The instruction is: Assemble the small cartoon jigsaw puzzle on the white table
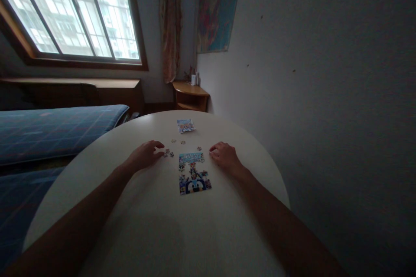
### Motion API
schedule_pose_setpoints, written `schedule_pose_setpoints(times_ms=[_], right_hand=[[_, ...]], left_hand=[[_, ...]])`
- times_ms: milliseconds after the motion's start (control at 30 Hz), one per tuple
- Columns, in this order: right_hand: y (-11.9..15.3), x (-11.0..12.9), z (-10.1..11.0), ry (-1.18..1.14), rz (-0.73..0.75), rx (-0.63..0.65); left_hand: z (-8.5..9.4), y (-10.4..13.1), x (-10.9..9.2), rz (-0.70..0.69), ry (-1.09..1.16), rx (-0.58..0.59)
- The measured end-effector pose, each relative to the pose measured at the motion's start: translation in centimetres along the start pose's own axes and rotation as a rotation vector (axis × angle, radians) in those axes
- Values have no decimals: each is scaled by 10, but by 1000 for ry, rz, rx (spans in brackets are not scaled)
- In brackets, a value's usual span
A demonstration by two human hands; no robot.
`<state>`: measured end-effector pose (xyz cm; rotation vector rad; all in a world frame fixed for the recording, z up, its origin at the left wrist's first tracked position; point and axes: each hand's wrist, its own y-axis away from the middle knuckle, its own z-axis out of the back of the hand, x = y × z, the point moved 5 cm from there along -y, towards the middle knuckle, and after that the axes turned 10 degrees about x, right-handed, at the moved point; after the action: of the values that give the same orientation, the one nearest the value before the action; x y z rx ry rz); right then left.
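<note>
A partly assembled puzzle [195, 186] with a blue cartoon dog face lies on the white round table [146, 225], with gaps in its middle. My left hand [147, 155] rests left of it, thumb and fingers apart, beside a small cluster of loose pieces [167, 152]. To the right of the puzzle's top edge, my right hand [224, 155] lies on the table with its fingers bent and slightly apart; nothing shows in it. One loose piece [199, 149] sits above the puzzle, and two others [183, 142] are farther up to the left.
Near the table's far edge is a small printed packet [185, 126]. A bed with a blue plaid cover [58, 130] stands on the left, a wooden corner shelf [190, 89] beyond the table, and a bare wall [308, 117] on the right.
</note>
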<state>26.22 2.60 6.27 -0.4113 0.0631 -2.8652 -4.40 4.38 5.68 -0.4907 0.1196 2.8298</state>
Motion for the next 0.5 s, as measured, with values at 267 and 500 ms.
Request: schedule_pose_setpoints(times_ms=[267, 500], right_hand=[[-47, 25, -8, 40, -32, 181], [-67, 24, -6, -59, -61, 363]], left_hand=[[-4, -2, 11, 48, -28, 32], [-2, -2, 18, 90, -10, 20]])
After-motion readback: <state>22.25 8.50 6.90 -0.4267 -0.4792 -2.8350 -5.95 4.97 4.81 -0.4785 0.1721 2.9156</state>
